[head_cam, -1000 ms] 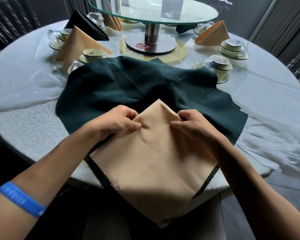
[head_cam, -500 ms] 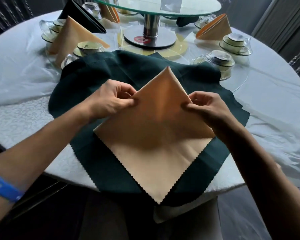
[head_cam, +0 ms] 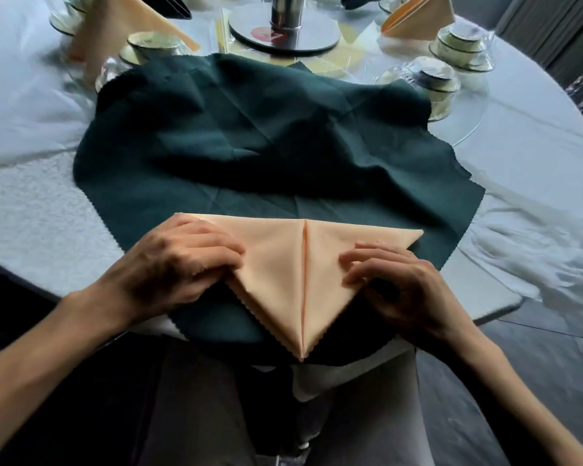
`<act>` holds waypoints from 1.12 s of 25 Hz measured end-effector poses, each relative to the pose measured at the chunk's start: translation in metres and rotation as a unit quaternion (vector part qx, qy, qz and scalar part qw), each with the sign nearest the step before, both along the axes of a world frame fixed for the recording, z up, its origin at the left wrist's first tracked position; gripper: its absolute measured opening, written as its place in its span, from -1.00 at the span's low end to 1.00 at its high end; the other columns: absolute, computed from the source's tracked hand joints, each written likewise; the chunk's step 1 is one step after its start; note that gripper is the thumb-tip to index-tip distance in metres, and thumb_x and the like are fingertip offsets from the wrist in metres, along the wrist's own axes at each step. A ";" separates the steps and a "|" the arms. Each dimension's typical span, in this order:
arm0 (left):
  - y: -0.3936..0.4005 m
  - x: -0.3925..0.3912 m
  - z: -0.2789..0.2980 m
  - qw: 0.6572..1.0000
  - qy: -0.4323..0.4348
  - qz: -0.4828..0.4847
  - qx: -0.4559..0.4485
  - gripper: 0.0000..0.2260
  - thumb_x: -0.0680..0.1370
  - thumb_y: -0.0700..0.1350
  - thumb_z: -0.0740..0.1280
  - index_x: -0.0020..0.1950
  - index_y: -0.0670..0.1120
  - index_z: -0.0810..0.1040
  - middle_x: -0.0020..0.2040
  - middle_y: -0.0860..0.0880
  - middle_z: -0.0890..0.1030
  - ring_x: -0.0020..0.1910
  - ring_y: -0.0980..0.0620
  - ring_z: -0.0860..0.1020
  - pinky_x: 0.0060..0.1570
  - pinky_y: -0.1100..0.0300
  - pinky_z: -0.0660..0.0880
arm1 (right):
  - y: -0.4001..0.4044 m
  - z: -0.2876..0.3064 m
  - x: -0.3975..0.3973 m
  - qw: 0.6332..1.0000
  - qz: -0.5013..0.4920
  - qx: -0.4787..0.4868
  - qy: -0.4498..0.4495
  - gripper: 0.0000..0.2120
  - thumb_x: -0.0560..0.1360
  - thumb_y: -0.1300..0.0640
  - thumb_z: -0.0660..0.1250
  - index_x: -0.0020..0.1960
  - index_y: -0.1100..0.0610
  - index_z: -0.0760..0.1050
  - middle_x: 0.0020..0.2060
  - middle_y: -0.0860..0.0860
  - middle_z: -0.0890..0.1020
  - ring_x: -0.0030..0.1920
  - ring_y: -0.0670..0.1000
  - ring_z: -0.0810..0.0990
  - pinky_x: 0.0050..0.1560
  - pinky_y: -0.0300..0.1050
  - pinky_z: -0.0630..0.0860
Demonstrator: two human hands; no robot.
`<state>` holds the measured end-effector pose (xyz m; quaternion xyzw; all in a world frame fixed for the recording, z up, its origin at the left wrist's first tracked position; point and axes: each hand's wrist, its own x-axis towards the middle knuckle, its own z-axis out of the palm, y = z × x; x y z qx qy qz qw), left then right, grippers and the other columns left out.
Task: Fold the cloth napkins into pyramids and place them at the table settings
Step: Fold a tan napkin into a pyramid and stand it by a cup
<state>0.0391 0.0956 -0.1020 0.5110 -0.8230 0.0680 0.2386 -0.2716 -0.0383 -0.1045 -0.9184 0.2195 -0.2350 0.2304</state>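
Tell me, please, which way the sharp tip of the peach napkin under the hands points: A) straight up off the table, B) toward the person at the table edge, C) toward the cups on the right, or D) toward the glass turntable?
B: the peach napkin lies flat on the dark green cloth, its tip at the near table edge.

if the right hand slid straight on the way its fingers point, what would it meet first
The right hand points left across the peach napkin, so it would likely cross the centre seam and meet the left hand first.
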 end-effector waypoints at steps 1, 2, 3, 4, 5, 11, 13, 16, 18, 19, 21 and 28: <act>0.000 0.000 0.000 1.000 -0.003 0.005 -0.001 -0.85 0.54 -0.15 0.33 -0.04 -0.07 0.70 0.03 0.08 0.70 0.02 0.03 0.65 0.04 -0.01 0.51 | 0.001 -0.001 0.000 1.000 -0.003 -0.013 0.006 -0.85 0.39 0.24 0.41 -0.08 0.06 0.66 0.11 -0.15 0.65 0.28 -0.10 0.53 0.30 -0.04 0.43; 0.000 0.000 0.000 1.000 -0.008 0.011 -0.002 -0.86 0.53 -0.15 0.34 -0.04 -0.07 0.70 0.03 0.08 0.69 0.03 0.04 0.65 0.06 0.00 0.50 | 0.002 -0.001 0.001 1.000 -0.003 -0.025 0.015 -0.84 0.40 0.22 0.39 -0.06 0.04 0.66 0.12 -0.17 0.65 0.28 -0.08 0.53 0.29 -0.03 0.42; 0.000 0.000 0.002 1.000 -0.011 0.018 0.002 -0.87 0.51 -0.16 0.36 -0.05 -0.06 0.71 0.03 0.09 0.69 0.03 0.04 0.64 0.07 0.01 0.49 | 0.003 -0.001 0.001 0.999 -0.003 -0.032 0.025 -0.82 0.42 0.18 0.35 -0.04 0.01 0.67 0.14 -0.18 0.64 0.28 -0.07 0.52 0.29 -0.02 0.42; 0.002 -0.001 0.004 1.000 -0.010 0.025 0.011 -0.87 0.49 -0.16 0.37 -0.05 -0.05 0.71 0.04 0.09 0.69 0.03 0.05 0.64 0.08 0.02 0.49 | 0.004 0.001 0.001 0.999 -0.002 -0.027 0.036 -0.77 0.41 0.14 0.29 -0.02 -0.01 0.67 0.16 -0.19 0.63 0.29 -0.06 0.51 0.29 -0.01 0.41; 0.003 -0.003 0.006 0.999 -0.003 0.032 0.027 -0.87 0.48 -0.14 0.36 -0.06 -0.04 0.71 0.04 0.10 0.69 0.03 0.05 0.64 0.09 0.01 0.49 | 0.005 0.004 0.001 0.999 0.000 -0.010 0.044 -0.73 0.39 0.11 0.25 -0.01 -0.03 0.67 0.17 -0.20 0.62 0.30 -0.06 0.51 0.30 -0.02 0.40; -0.034 -0.031 0.024 0.987 0.015 0.146 0.066 -0.65 0.55 0.06 0.14 0.11 -0.06 0.63 0.06 0.00 0.68 0.03 -0.09 0.62 0.01 -0.04 0.51 | -0.010 0.019 0.040 0.996 -0.075 -0.039 0.007 -0.75 0.51 -0.01 0.22 0.04 0.04 0.63 -0.01 -0.11 0.67 0.02 0.00 0.60 0.06 0.05 0.50; -0.059 -0.047 0.025 0.974 0.000 0.182 0.136 -0.46 0.53 0.19 -0.03 0.26 -0.04 0.56 0.13 -0.03 0.63 0.09 -0.11 0.56 0.05 -0.02 0.47 | -0.021 0.013 0.063 0.989 -0.099 -0.083 0.071 -0.64 0.53 -0.12 0.11 0.09 0.03 0.58 -0.03 -0.06 0.64 -0.05 0.08 0.55 -0.02 0.09 0.49; -0.080 -0.063 0.007 0.962 -0.070 0.214 0.156 -0.41 0.53 0.26 -0.18 0.15 -0.02 0.50 0.02 -0.06 0.53 0.01 -0.12 0.50 -0.04 -0.02 0.42 | -0.032 0.003 0.085 0.971 -0.135 -0.140 0.138 -0.57 0.55 -0.21 -0.05 -0.07 0.03 0.48 -0.16 -0.02 0.56 -0.12 0.10 0.49 -0.13 0.00 0.35; -0.082 -0.067 -0.003 0.968 -0.034 0.225 0.109 -0.55 0.59 0.22 -0.11 -0.01 -0.04 0.45 -0.11 -0.06 0.53 -0.12 -0.14 0.52 -0.15 -0.02 0.44 | -0.034 -0.001 0.088 0.970 -0.146 -0.152 0.119 -0.62 0.58 -0.19 -0.08 -0.22 0.02 0.31 -0.30 -0.01 0.53 -0.20 0.13 0.49 -0.19 -0.05 0.20; -0.081 -0.068 -0.005 0.968 -0.020 0.230 0.094 -0.59 0.61 0.19 -0.07 -0.06 -0.04 0.42 -0.16 -0.06 0.53 -0.17 -0.15 0.52 -0.19 -0.01 0.44 | -0.033 -0.002 0.088 0.971 -0.148 -0.153 0.105 -0.64 0.59 -0.17 -0.07 -0.25 0.02 0.25 -0.35 -0.01 0.51 -0.25 0.14 0.50 -0.20 -0.05 0.19; -0.076 -0.068 -0.005 0.969 -0.016 0.229 0.088 -0.63 0.61 0.17 -0.03 -0.09 -0.04 0.43 -0.21 -0.06 0.54 -0.22 -0.15 0.52 -0.22 0.00 0.43 | -0.033 -0.004 0.086 0.970 -0.158 -0.160 0.089 -0.65 0.60 -0.15 -0.03 -0.26 0.02 0.22 -0.39 0.00 0.49 -0.30 0.16 0.51 -0.23 -0.03 0.26; -0.033 0.016 0.000 0.949 0.013 0.297 0.108 -0.66 0.59 0.21 -0.06 -0.19 0.01 0.26 -0.26 -0.11 0.58 -0.19 -0.23 0.57 -0.27 0.06 0.29 | -0.031 -0.010 0.085 0.966 -0.177 -0.177 0.063 -0.68 0.59 -0.12 0.06 -0.26 0.02 0.22 -0.39 0.05 0.53 -0.32 0.17 0.49 -0.21 0.03 0.36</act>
